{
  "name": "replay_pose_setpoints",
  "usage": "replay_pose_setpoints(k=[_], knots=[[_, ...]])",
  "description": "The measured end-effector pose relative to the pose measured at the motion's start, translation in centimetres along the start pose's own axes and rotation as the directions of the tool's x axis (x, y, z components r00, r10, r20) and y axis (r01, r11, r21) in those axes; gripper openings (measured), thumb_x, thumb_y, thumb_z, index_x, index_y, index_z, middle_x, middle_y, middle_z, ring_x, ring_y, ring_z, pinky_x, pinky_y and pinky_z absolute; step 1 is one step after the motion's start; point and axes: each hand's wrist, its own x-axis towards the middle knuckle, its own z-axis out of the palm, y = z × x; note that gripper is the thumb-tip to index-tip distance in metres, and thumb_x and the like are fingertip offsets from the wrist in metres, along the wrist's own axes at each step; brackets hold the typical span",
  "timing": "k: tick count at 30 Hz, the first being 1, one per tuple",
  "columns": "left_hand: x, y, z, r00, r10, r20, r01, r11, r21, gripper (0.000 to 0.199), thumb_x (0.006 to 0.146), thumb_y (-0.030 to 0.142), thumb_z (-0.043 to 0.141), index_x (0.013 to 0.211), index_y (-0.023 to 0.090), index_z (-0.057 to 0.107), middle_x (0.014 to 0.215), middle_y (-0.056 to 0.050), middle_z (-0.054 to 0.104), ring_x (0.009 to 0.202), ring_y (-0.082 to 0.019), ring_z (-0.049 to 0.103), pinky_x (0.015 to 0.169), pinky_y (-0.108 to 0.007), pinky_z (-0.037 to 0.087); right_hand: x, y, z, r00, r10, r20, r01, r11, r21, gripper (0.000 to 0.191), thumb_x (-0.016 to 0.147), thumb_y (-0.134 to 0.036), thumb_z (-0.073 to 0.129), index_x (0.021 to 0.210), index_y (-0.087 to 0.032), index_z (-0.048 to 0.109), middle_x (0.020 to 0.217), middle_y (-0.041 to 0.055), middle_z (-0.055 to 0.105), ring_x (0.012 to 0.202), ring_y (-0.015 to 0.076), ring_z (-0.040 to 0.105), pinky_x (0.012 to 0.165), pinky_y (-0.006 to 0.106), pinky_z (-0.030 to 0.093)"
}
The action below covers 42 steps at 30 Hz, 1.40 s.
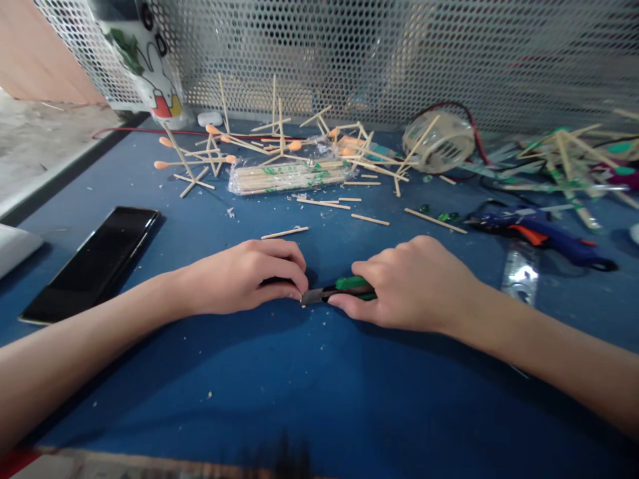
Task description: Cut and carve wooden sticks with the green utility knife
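- On the head cam I have the R hand (417, 286) closed firmly round a green-and-black cutter (353, 286), thumb on the near side, above the blue tabletop (309, 399).
- Cutter sits btwn the two hands, its tip aimed at the L hand (244, 276) and at, or just beside, those fingertips.
- L hand is bent over, fingers curled, tips pinched together low at the tabletop; I can't tell whether a stick is gripped there.
- Lettering: a pkt of sticks (289, 176), beyond both hands, carries green print too small for me to read. Far beyond the L hand, a rabbit-print bottle (150, 80) shows dark rounded marks, also illegible.
- Just beyond the L fingertips: one loose stick (284, 233). Orange-tipped sticks (174, 163) lie farther out, w/ perforated mesh (309, 46) behind.
- Left of the L hand: a dark-screened phone (94, 263), flat, beyond the L forearm (124, 316).
- Right of and beyond the R hand: a blue glue gun (559, 239) w/ orange trigger. Nr it, a shiny strip (520, 269), partly blocked by the R forearm (539, 336).
- Farther off, a clear round container (439, 146).
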Motion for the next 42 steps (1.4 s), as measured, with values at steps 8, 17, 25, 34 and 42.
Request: replay_pose_setpoints(k=[8, 17, 25, 34, 42], knots=[[0.1, 0.0, -0.1, 0.999, 0.011, -0.036, -0.011, 1.0, 0.004, 0.015, 0.1, 0.02, 0.06, 0.097, 0.019, 0.076, 0.106, -0.007, 0.07, 0.092, -0.014, 0.068, 0.089, -0.023, 0.052, 0.0, 0.2, -0.2, 1.0, -0.024, 0.02, 0.023, 1.0, 0.012, 0.071, 0.097, -0.068, 0.033, 0.066, -0.016, 0.069, 0.06, 0.0091, 0.067, 0.049, 0.0167, 0.053, 0.054, 0.031, 0.014], [0.1, -0.1, -0.2, 0.998, -0.026, -0.052, 0.02, 0.994, -0.105, 0.011, 0.096, 0.022, 0.067, 0.092, 0.017, 0.076, 0.103, -0.006, 0.073, 0.088, -0.011, 0.07, 0.085, -0.019, 0.054, 0.2, 0.3, 0.2, 0.999, -0.028, 0.025, 0.028, 1.0, 0.002, 0.072, 0.096, -0.071, 0.033, 0.064, -0.018, 0.07, 0.058, 0.0096, 0.066, 0.049, 0.018, 0.053, 0.054, 0.032, 0.016], [0.3, -0.2, -0.2, 0.999, -0.011, -0.043, 0.006, 0.993, -0.119, 0.011, 0.097, 0.023, 0.067, 0.093, 0.017, 0.076, 0.103, -0.007, 0.073, 0.09, -0.012, 0.07, 0.085, -0.021, 0.054, -0.3, 0.3, 0.2, 0.998, -0.052, 0.038, 0.052, 0.999, -0.015, 0.072, 0.094, -0.073, 0.035, 0.062, -0.018, 0.068, 0.057, 0.0098, 0.065, 0.048, 0.0186, 0.052, 0.055, 0.033, 0.016], [0.0, -0.2, -0.2, 0.994, 0.104, 0.017, -0.104, 0.994, 0.01, 0.016, 0.102, 0.025, 0.058, 0.103, 0.017, 0.072, 0.108, -0.01, 0.066, 0.101, -0.016, 0.064, 0.095, -0.026, 0.05, -0.6, 2.2, 0.0, 0.982, -0.174, 0.076, 0.172, 0.985, 0.033, 0.069, 0.096, -0.074, 0.032, 0.071, -0.019, 0.065, 0.06, 0.0042, 0.065, 0.05, 0.014, 0.048, 0.057, 0.032, 0.016], [-0.3, 1.2, 0.4, 0.99, 0.13, 0.06, -0.141, 0.96, 0.24, 0.024, 0.108, 0.025, 0.041, 0.102, 0.018, 0.063, 0.108, -0.008, 0.067, 0.097, -0.02, 0.061, 0.09, -0.032, 0.045, -1.4, 6.0, -1.4, 0.981, -0.146, -0.13, 0.152, 0.988, 0.034, 0.061, 0.096, -0.072, 0.04, 0.069, -0.02, 0.058, 0.063, 0.0009, 0.059, 0.058, 0.0134, 0.047, 0.058, 0.031, 0.021]])
